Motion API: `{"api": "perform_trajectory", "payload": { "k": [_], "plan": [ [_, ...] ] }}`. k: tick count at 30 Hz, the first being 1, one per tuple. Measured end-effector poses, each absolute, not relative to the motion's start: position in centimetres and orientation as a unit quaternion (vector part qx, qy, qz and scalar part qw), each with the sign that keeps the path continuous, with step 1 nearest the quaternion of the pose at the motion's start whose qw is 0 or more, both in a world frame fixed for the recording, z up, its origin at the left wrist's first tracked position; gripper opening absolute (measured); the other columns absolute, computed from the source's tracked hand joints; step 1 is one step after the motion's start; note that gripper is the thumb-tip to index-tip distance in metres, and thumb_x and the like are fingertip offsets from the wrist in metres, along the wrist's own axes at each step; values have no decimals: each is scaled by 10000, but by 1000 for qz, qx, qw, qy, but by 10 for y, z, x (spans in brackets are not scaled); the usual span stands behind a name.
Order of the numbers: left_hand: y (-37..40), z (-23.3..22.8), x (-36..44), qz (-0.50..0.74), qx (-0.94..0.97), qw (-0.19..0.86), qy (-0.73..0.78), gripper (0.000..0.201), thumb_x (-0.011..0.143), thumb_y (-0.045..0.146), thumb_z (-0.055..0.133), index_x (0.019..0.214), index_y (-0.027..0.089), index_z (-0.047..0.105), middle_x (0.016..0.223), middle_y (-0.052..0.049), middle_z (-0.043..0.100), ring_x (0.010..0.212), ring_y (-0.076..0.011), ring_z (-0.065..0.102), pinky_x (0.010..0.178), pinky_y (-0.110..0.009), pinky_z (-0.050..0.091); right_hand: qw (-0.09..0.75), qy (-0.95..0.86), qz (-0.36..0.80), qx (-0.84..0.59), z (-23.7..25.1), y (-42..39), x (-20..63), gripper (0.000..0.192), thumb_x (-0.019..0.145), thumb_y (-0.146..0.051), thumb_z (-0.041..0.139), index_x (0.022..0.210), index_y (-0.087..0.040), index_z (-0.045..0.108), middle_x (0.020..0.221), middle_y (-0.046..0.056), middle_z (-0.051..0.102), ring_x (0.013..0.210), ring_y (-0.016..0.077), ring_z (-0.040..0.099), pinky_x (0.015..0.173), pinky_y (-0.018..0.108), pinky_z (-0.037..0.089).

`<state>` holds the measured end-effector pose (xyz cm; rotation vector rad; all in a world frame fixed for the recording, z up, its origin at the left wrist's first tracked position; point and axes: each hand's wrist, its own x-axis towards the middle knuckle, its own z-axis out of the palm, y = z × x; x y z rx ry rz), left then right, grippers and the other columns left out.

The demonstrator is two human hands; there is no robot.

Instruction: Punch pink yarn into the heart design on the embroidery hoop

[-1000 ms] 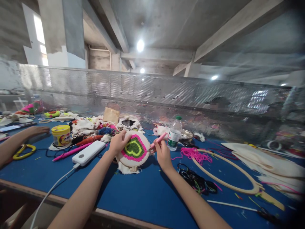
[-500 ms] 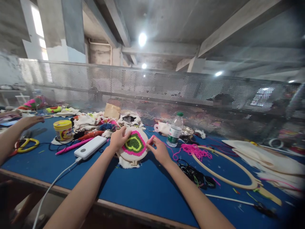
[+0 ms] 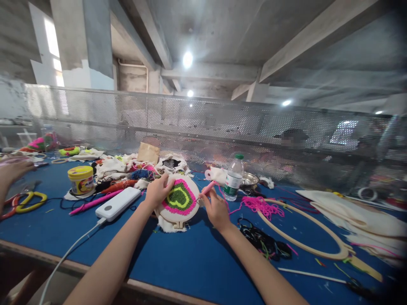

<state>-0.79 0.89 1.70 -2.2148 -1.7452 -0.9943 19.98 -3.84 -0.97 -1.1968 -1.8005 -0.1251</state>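
Observation:
A small wooden embroidery hoop (image 3: 179, 201) stands tilted on the blue table (image 3: 190, 254), its cloth filled with a green heart ringed in yellow and pink yarn. My left hand (image 3: 158, 189) grips the hoop's upper left rim. My right hand (image 3: 216, 208) holds a pink punch needle (image 3: 207, 189) with its tip at the hoop's right edge. Pink yarn (image 3: 259, 204) trails from the needle to a loose pile on the right.
A white power bank (image 3: 118, 203) with its cable lies left of the hoop, beside a pink pen, a yellow tub (image 3: 81, 178) and cloth scraps. A water bottle (image 3: 233, 178), a large empty hoop (image 3: 302, 228) and black cords lie right. Another person's hand (image 3: 11, 171) hovers far left near scissors.
My right hand drew back from the hoop's face to its right edge, the needle angled up again. The other person's hand at far left lifted and shifted left.

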Motion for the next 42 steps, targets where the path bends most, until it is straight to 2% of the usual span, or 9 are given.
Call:
{"api": "perform_trajectory", "payload": {
  "k": [7, 12, 28, 33, 37, 42],
  "plan": [
    [9, 18, -6, -335, -742, 83, -575, 365, 822, 511, 265, 762, 212, 466, 593, 4, 526, 595, -157, 520, 500, -228, 216, 543, -695, 46, -469, -5, -36, 202, 231, 850, -377, 338, 927, -187, 445, 794, 75, 653, 744, 216, 631, 653, 318, 468],
    [10, 20, -4, -331, -743, 86, -576, 359, 821, 510, 270, 768, 213, 463, 597, 3, 532, 595, -162, 523, 498, -227, 213, 535, -703, 60, -466, -5, -34, 204, 218, 846, -373, 353, 937, -198, 448, 797, 72, 653, 751, 227, 633, 648, 333, 477],
    [12, 19, -2, -322, -747, 77, -576, 386, 811, 531, 271, 794, 213, 488, 601, -3, 527, 593, -168, 514, 500, -229, 215, 525, -703, 0, -481, -3, -42, 201, 214, 854, -357, 348, 930, -197, 469, 793, 51, 650, 719, 203, 627, 624, 300, 462],
    [10, 20, -4, -332, -744, 63, -576, 372, 808, 522, 286, 814, 216, 498, 603, 0, 528, 608, -169, 518, 513, -230, 230, 496, -721, -35, -483, -1, -46, 199, 219, 852, -352, 352, 914, -192, 488, 841, 66, 641, 693, 205, 614, 621, 308, 443],
    [11, 20, -4, -341, -746, 66, -569, 379, 804, 522, 286, 809, 215, 507, 587, 3, 519, 595, -163, 508, 519, -229, 241, 489, -734, -7, -472, 1, -43, 202, 214, 847, -355, 370, 891, -197, 508, 814, 55, 632, 680, 194, 599, 623, 307, 439],
    [9, 23, -2, -379, -750, 77, -537, 378, 798, 526, 302, 819, 213, 513, 587, 11, 507, 591, -147, 501, 535, -222, 267, 518, -743, 36, -423, 4, -32, 206, 212, 811, -360, 443, 788, -179, 551, 837, 64, 592, 768, 178, 564, 698, 299, 448]
  ]
}}
